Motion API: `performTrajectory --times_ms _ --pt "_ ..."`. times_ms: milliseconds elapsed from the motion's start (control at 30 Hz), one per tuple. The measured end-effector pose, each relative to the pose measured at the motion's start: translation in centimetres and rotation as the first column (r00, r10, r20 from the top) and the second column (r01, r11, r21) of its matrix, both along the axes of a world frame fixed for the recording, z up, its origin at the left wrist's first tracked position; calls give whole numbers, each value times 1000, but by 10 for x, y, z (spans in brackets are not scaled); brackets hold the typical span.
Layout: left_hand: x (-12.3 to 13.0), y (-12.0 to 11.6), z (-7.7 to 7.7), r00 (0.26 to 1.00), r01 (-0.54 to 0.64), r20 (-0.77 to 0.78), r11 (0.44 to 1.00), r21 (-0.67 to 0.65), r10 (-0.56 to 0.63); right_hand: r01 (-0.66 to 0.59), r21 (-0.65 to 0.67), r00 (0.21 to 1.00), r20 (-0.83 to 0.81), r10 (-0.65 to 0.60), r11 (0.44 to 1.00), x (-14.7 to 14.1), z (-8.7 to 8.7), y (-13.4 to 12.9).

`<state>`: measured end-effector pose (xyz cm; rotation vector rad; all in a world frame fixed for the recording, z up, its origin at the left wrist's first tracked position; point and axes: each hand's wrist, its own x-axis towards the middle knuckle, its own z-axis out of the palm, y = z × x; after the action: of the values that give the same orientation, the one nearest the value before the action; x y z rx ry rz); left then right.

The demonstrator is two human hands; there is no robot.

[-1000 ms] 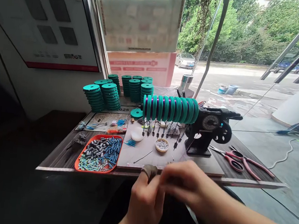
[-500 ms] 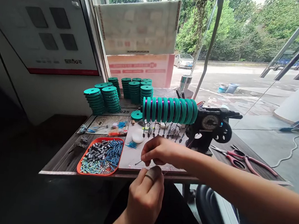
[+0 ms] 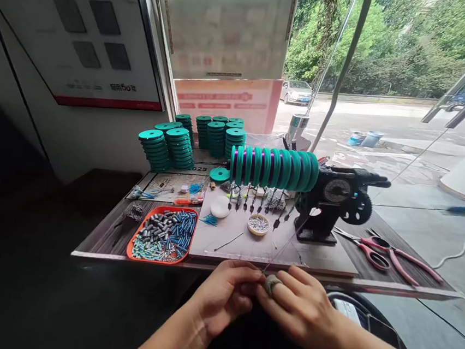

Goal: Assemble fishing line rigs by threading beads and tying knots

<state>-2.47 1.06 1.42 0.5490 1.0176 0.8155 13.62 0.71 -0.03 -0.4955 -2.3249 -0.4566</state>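
Just in front of the table's near edge, my left hand (image 3: 227,292) and my right hand (image 3: 297,307) meet with fingertips pinched together. A thin line (image 3: 287,244) runs down to them from the winder (image 3: 329,197). My left hand's thumb and index finger close on it, and my right hand's fingers press in from the other side. What else may lie between the fingertips is too small to make out. A ring-like band (image 3: 272,284) sits on a right-hand finger. Green foam spools (image 3: 274,168) fill the winder's shaft, with small dark weights (image 3: 251,208) hanging below.
A red tray (image 3: 130,249) of sinkers and small tubes sits at the left. The round dish (image 3: 257,233) holds tiny beads, near a white lid (image 3: 220,207). Stacks of green spools (image 3: 179,147) stand behind. Scissors (image 3: 375,257) and pink-handled pliers (image 3: 408,265) lie at right.
My right hand has come down from above the board to the near edge, beside my left hand. The bead dish it covered now shows. The view has shifted slightly.
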Motion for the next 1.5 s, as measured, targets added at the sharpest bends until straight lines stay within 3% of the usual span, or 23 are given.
performTrajectory --times_ms 133,233,267,333,433,500,567,633,667,700,733,767,800,833,900,967,1033,1167,1267,1333,1367,1433,1500 --pt "2 -1 1 994 7 -105 993 114 5 -15 -156 999 -32 10 988 -4 -5 -10" --pt "3 -4 -2 933 70 -351 916 394 79 -79 -344 996 -70 58 936 -6 -2 -23" --pt "3 -6 -5 862 145 -482 835 531 157 -123 -452 990 -114 79 883 -7 3 -24" --pt "2 -9 -13 639 362 -641 569 738 426 -231 -687 963 -263 61 689 -11 19 -14" --pt "-1 -10 -27 369 585 -453 176 792 812 -342 -885 903 -402 -150 316 -23 46 20" --pt "-3 -10 -33 275 649 -268 27 760 923 -322 -929 908 -358 -219 181 -35 56 46" --pt "-3 -10 -32 266 667 -213 -20 744 940 -284 -948 930 -310 -200 146 -47 60 64" --pt "-3 -10 -26 359 596 -297 27 803 885 -255 -952 943 -284 -173 172 -52 58 68" --pt "-3 -10 -21 441 506 -384 129 853 811 -244 -951 944 -278 -181 189 -51 56 64" --pt "-3 -9 -16 561 359 -472 313 879 680 -230 -942 939 -281 -197 246 -46 54 57" --pt "-3 -8 -11 703 194 -504 546 815 502 -208 -911 933 -295 -208 357 -39 51 49" --pt "-3 -7 -7 844 56 -444 772 633 302 -175 -854 927 -311 -212 490 -30 47 38" --pt "-4 -5 -3 941 -21 -301 918 396 152 -119 -711 932 -321 -170 693 -20 42 28" --pt "-5 -2 0 980 -27 -185 973 230 71 -73 -522 952 -290 -96 850 -11 37 18" --pt "-5 2 3 999 -8 -31 999 50 10 -43 -188 993 -113 22 981 2 25 4" --pt "-5 4 4 1000 -1 22 1000 -6 1 -48 -34 998 25 49 998 5 14 -2" --pt "-4 4 3 998 -11 65 999 -53 14 -47 5 998 39 47 999 2 6 -1" --pt "-3 1 3 995 -22 95 997 -75 29 -42 -326 983 -184 -19 945 -4 -4 6" --pt "-1 0 5 998 16 65 999 -46 -13 -78 -712 935 -294 -196 697 -4 -12 2" --pt "0 -1 6 999 31 12 1000 2 -31 -128 -850 915 -300 -270 511 -4 -18 -9" --pt "0 -2 6 997 33 -76 996 87 -26 -137 -869 913 -297 -279 476 -4 -21 -16" --pt "1 -6 3 924 96 -376 919 382 60 -97 -810 930 -281 -237 579 -5 -20 -28" --pt "2 -11 -4 707 286 -631 688 667 318 -94 -724 956 -257 -141 683 -7 -9 -33"
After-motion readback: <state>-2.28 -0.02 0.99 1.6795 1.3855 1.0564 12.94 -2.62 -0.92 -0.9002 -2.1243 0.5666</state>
